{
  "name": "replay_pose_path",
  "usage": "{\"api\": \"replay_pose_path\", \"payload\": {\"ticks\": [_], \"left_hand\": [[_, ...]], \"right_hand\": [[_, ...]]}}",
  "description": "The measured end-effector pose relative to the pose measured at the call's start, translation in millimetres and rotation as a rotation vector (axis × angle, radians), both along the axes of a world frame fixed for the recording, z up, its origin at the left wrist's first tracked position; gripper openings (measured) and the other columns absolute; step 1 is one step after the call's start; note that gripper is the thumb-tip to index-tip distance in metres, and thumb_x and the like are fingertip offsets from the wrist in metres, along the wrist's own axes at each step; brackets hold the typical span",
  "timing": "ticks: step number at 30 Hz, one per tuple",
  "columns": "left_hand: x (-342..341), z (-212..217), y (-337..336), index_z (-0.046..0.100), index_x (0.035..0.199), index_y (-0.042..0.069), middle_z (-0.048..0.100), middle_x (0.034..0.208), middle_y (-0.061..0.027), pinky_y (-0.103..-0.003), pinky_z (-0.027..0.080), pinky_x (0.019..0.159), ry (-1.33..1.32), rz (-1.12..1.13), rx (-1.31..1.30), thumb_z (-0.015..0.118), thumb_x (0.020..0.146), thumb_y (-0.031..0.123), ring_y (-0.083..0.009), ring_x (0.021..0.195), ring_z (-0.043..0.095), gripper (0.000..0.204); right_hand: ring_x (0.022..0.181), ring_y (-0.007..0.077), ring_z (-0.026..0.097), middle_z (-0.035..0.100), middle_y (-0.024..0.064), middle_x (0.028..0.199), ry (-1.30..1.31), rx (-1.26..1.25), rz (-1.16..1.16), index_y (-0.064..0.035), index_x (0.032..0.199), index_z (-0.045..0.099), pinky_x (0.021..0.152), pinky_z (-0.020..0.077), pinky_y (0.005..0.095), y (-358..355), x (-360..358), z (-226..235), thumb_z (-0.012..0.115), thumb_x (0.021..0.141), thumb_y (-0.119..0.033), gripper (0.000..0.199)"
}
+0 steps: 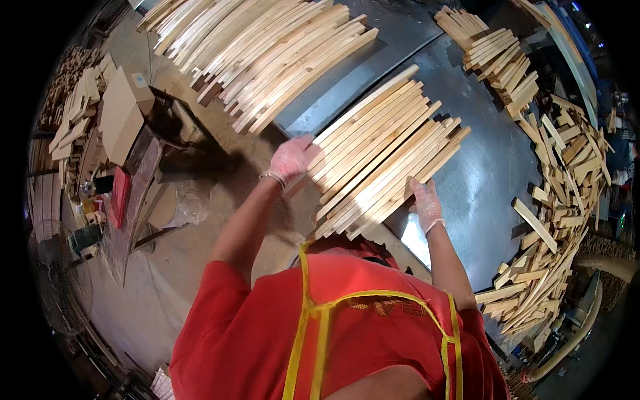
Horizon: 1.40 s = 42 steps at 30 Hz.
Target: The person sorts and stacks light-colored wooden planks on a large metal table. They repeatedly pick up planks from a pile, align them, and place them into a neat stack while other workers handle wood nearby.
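In front of me a row of pale wooden strips lies side by side on a grey metal table, with uneven ends. The near ends reach past the table's edge toward my body. My left hand, in a thin whitish glove, grips the left side of the row, its fingers partly hidden by the wood. On the opposite side my right hand, gloved too, holds the outermost strip near its lower end. Between them the strips are squeezed together, with a few narrow dark gaps.
A larger row of long strips lies at the far left. Stacked strips stand at the far right, above a heap of loose offcuts along the table's right side. A cardboard piece, a red box and a fan are at left.
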<state>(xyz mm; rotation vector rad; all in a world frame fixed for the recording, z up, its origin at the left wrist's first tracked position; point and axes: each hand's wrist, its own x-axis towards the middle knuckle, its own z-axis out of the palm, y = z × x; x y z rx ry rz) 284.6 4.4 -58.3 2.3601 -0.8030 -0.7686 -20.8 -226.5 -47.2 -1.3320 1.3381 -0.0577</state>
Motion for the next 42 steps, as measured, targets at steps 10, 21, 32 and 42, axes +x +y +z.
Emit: {"api": "replay_pose_path", "payload": {"ticks": [10,21,32,42], "left_hand": [[20,-2,-74,0.065,0.135,0.005,0.07,0.128,-0.025,-0.046,0.05,0.105,-0.049,-0.117,0.076,0.059,0.095,0.061,-0.0398,0.122,0.065,0.069],[-26,53,-173,0.038,0.158,-0.004,0.062,0.145,-0.0245,-0.038,0.05,0.11,0.583,-0.041,-0.124,0.087,0.084,0.037,-0.0296,0.13,0.062,0.098],[-3,285,-226,0.029,0.164,0.002,0.059,0.148,-0.0209,-0.036,0.045,0.115,-0.003,-0.405,-1.086,0.095,0.076,0.036,-0.0218,0.134,0.058,0.115],[42,88,-128,0.034,0.157,0.003,0.057,0.147,-0.0228,-0.047,0.047,0.109,-0.348,-0.516,-0.379,0.067,0.093,0.026,-0.0401,0.133,0.059,0.075]], "right_hand": [[0.132,0.0402,0.061,0.065,0.0298,0.136,0.199,-0.08,0.378,0.0111,0.146,0.044,0.112,0.0449,0.04,-71,-1,14,0.07,0.095,-0.059,0.091],[0.098,0.0205,0.062,0.069,0.0125,0.112,-0.112,-0.075,0.331,0.0037,0.124,0.059,0.082,0.0524,0.0395,-100,-12,-76,0.074,0.094,-0.024,0.044],[0.126,0.0239,0.057,0.06,0.0125,0.138,-0.754,-0.805,-0.248,0.0032,0.148,0.05,0.11,0.0446,0.0386,-131,-5,245,0.079,0.096,-0.034,0.07],[0.135,0.0316,0.052,0.056,0.0173,0.149,0.034,-0.682,0.43,-0.0005,0.152,0.047,0.118,0.0421,0.0412,-21,3,72,0.072,0.093,-0.023,0.068]]}}
